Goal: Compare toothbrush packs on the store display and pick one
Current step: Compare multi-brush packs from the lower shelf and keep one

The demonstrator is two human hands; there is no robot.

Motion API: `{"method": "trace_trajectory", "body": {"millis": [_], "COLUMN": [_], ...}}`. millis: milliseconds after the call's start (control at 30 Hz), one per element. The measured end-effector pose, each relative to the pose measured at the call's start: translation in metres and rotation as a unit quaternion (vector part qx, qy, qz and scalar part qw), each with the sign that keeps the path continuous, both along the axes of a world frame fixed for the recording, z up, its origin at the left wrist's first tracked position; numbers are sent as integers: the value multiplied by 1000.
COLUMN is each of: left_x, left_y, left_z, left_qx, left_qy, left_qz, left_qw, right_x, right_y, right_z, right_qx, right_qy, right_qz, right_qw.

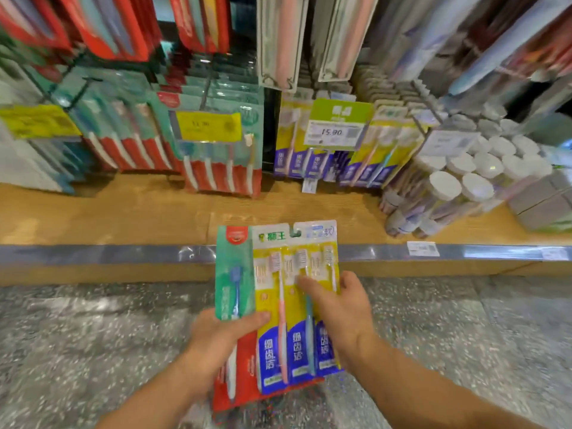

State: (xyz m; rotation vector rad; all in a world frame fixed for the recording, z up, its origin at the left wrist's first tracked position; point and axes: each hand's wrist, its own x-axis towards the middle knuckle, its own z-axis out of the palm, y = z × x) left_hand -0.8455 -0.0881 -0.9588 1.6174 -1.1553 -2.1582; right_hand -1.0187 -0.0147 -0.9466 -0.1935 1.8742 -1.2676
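While both hands grip it, the yellow-and-blue pack (294,305) overlaps a green-and-red pack (232,274).

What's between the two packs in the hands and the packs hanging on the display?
In the head view, bare wooden shelf and its clear front rail lie between the held packs and the hanging packs.

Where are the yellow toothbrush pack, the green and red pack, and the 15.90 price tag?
yellow toothbrush pack (269,305), head view, yellow card left of pink brush
green and red pack (227,274), head view, green upper part
15.90 price tag (332,132), head view, printed number
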Motion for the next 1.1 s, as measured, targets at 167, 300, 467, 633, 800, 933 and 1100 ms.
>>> {"method": "trace_trajectory", "body": {"millis": [167, 300, 467, 633, 800, 933, 1100], "left_x": [-15, -26, -37, -21, 6, 18, 15], "left_y": [-38, -65, -87, -95, -104, -110, -111], "left_z": [-32, -50, -62, -78, -71, -52, -40], "left_qx": [-56, -96, -116, -114, -179, -174, -198], "left_qy": [37, 61, 100, 115, 83, 80, 48], "left_qz": [-12, 2, 70, 127, 103, 88, 123], "left_qw": [998, 994, 986, 979, 975, 977, 971], "right_x": [-11, -19, -31, -50, -69, -83, -96], "right_y": [-34, -60, -90, -106, -111, -115, -124], "right_z": [-34, -53, -61, -70, -61, -43, -32], "right_qx": [-59, -97, -147, -187, -212, -239, -262], "right_qy": [48, 75, 86, 107, 127, 131, 129], "right_qz": [-7, -19, -39, -99, -96, -76, -59], "right_qw": [997, 992, 985, 972, 964, 959, 955]}}
